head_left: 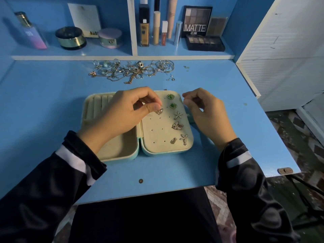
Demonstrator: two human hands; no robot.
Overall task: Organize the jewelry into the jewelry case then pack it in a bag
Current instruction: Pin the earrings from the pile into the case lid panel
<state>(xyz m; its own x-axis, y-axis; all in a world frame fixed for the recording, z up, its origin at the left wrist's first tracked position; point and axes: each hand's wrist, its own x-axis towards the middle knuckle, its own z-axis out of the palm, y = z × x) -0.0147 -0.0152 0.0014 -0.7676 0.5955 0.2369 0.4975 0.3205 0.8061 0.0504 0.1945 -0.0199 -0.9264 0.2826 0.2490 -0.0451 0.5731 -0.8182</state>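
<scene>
Gold butterfly earring [159, 111] was pinched in left hand [122, 113] fingers; right hand [206, 111] fingers curled, contents unclear. Mounting step: post needed a case [122, 157] hole; pile [133, 71] lay at 12 o'clock.

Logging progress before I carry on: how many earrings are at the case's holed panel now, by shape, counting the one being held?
Green square studs: 2
Starfish: 1
Butterflies: 2, with one butterfly pinched in the left hand
Pineapple: 1
Petal drop: 1
Total: 7
</scene>
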